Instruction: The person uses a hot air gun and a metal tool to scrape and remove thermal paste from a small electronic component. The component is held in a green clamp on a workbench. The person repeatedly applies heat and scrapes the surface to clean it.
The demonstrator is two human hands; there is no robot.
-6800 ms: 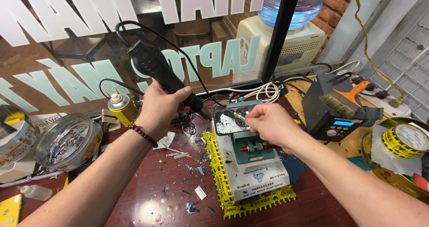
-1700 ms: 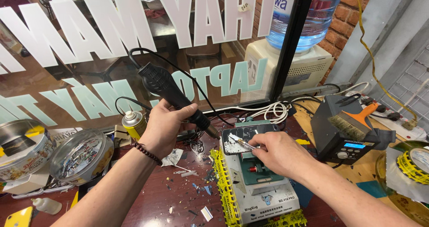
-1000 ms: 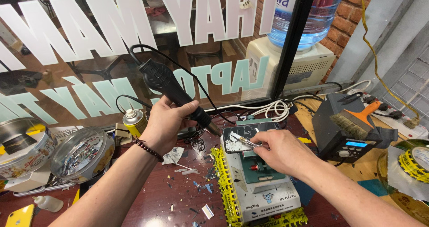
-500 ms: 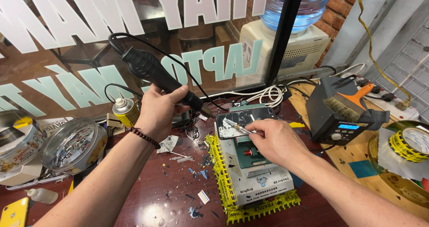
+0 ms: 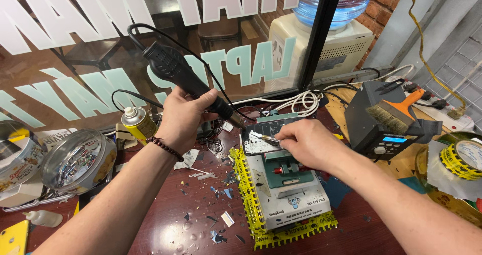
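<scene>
While your left hand (image 5: 183,115) grips hot-air gun (image 5: 187,81), nozzle slanting down-right at dark plate (image 5: 258,143) on holder (image 5: 287,187) mid-desk, your right hand (image 5: 306,143) pinches tweezers (image 5: 264,137), tips on plate, nearer.

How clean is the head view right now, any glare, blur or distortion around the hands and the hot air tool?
Head view: sharp and evenly daylit, no motion blur on the left hand, right hand or black hot air tool. The window pane carries reflections; the metal plate under the nozzle glints. Wide-angle bending shows at the frame edges, and shadows are soft.
</scene>
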